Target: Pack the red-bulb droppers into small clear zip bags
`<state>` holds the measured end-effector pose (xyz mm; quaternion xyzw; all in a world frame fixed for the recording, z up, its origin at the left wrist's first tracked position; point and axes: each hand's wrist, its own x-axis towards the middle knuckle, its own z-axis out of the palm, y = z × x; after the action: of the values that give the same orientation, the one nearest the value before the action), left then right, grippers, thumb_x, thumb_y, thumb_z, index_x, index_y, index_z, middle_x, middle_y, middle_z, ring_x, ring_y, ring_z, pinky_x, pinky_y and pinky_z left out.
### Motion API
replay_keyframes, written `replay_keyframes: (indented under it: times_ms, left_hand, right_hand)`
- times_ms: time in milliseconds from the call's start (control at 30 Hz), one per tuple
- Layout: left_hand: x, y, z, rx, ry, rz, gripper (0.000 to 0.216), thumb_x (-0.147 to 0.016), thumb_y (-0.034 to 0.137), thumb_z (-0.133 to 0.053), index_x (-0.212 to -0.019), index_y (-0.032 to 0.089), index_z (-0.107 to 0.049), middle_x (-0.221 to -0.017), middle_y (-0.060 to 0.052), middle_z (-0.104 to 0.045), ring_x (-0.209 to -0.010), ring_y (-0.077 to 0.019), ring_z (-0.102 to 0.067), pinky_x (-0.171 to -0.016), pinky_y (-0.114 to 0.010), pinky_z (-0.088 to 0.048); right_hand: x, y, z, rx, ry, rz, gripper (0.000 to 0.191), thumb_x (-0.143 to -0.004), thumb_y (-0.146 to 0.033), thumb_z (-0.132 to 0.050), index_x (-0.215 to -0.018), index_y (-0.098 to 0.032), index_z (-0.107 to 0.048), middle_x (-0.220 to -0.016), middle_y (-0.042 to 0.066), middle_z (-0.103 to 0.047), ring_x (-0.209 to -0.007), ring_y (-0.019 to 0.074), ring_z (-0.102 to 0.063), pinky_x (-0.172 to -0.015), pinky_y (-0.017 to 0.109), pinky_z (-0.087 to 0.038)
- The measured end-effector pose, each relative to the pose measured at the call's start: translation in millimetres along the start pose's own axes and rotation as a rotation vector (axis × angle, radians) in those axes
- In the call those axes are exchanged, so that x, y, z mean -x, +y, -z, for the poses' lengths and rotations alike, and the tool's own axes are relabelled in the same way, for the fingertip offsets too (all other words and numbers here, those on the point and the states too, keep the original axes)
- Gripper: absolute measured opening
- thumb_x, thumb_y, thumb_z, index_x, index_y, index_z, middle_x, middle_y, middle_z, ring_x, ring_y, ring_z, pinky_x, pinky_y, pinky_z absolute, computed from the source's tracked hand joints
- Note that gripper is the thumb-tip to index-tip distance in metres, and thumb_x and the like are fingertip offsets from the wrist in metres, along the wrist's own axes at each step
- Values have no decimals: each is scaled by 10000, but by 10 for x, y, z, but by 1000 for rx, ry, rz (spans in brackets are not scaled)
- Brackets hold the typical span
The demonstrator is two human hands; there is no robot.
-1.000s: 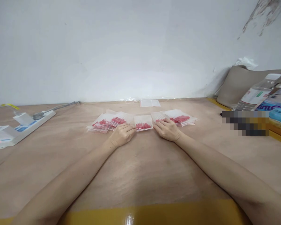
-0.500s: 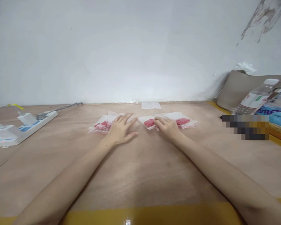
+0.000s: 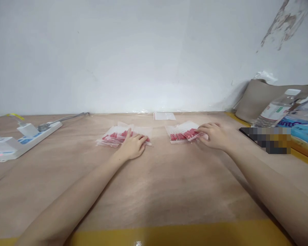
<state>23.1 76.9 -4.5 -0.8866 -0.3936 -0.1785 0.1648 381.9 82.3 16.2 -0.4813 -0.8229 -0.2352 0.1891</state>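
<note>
My left hand (image 3: pixel 133 145) lies over the left pile of small clear plastic bags (image 3: pixel 110 138) holding red pieces, its fingers apart and touching the bag on the right of the pile. To the right, my right hand (image 3: pixel 213 135) has its fingers closed on the edge of a clear plastic bag (image 3: pixel 191 134) with red pieces. That bag lies over the right pile of similar bags (image 3: pixel 177 136). What the red pieces are is too small to tell.
A flat white packet (image 3: pixel 164 116) lies by the wall. On the left is a power strip (image 3: pixel 45 131) with white plugs. A plastic bottle (image 3: pixel 274 111), a grey-brown bag (image 3: pixel 248 102), a blue package (image 3: pixel 305 131) and a blurred dark flat object (image 3: pixel 246 131) stand or lie at the right.
My right hand has moved right, from the middle to the right pile. My left hand has shifted slightly right and down, and a bag now lies under its fingers.
</note>
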Motion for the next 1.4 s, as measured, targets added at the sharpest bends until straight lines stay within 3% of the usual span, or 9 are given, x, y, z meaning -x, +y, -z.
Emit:
replay_keyframes:
  times_ms: [200,300,400,500,700,967,1400]
  left_hand:
    - [-164,313,-251,139,68,10,369,-832,199,-480,-1195,131,-490,-1185,-136,-543,-1100,-230,-508,-938,-388,-410]
    - [-90,262,-240,145,103,29,424,-831,246,-513,-1229,108,-467,-1258,-174,-470,-1145,-261,-470,-916,-386,-438]
    - [55,105,-143,150,103,-17,333,-860,264,-485,-1179,180,-532,-1242,-121,-503,-1064,-233,-544,-855,-364,-486]
    - [141,-25,-77,161,95,-99,253,-893,237,-431,-1060,203,-618,-1133,-67,-597,-963,-183,-606,-818,-307,-509]
    - [95,-67,-116,138,138,-140,233,-879,254,-462,-956,159,-660,-995,-69,-657,-883,-165,-634,-791,-267,-521]
    - [90,-97,-196,-17,233,-176,220,-875,203,-444,-894,157,-659,-943,-68,-674,-785,-170,-653,-692,-262,-538]
    - [72,-83,-156,-152,296,-217,274,-897,196,-388,-763,141,-621,-740,-58,-657,-633,-147,-621,-573,-235,-494]
  right_hand:
    - [-262,-628,97,-223,35,22,215,-777,-304,-489,-864,-198,-654,-855,58,-650,-841,186,-538,-763,329,-289]
    - [-417,-967,-23,-263,0,196,234,-747,-339,-535,-915,-216,-642,-872,48,-640,-830,186,-525,-752,337,-271]
    - [-526,-1122,-181,-187,11,366,211,-705,-294,-565,-888,-213,-635,-864,43,-634,-805,186,-506,-779,368,-242]
    - [-564,-1128,-341,-100,68,438,126,-736,-199,-510,-776,-184,-629,-764,41,-630,-750,165,-490,-797,377,-222]
    - [-496,-1089,-539,-114,195,383,277,-861,-204,-407,-709,-177,-636,-674,26,-629,-677,124,-488,-794,338,-228]
    - [-434,-1075,-527,-181,230,262,227,-855,-220,-437,-731,-161,-618,-658,24,-625,-672,125,-494,-764,316,-242]
    - [-408,-1030,-484,-144,236,288,244,-852,-235,-425,-696,-173,-603,-675,13,-621,-702,134,-469,-814,364,-203]
